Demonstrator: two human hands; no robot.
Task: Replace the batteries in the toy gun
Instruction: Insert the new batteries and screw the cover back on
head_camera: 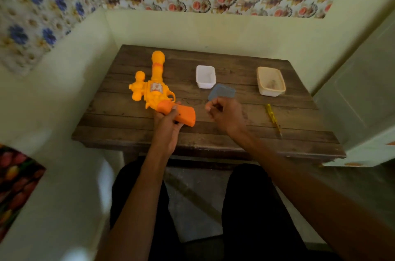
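Observation:
An orange and yellow toy gun (154,85) lies on the wooden table (132,124), barrel pointing away from me. My left hand (167,120) grips its orange handle at the near end. My right hand (224,113) hovers over the middle of the table with its fingers curled in; whether it pinches something small is too blurred to tell. A yellow screwdriver (273,118) lies to the right of that hand. No batteries are visible.
A white tub (205,76) stands behind my right hand, with a blue-grey lid (222,92) lying flat just in front of it. A cream tub (271,83) sits at the far right. Walls close in the table at the back and left.

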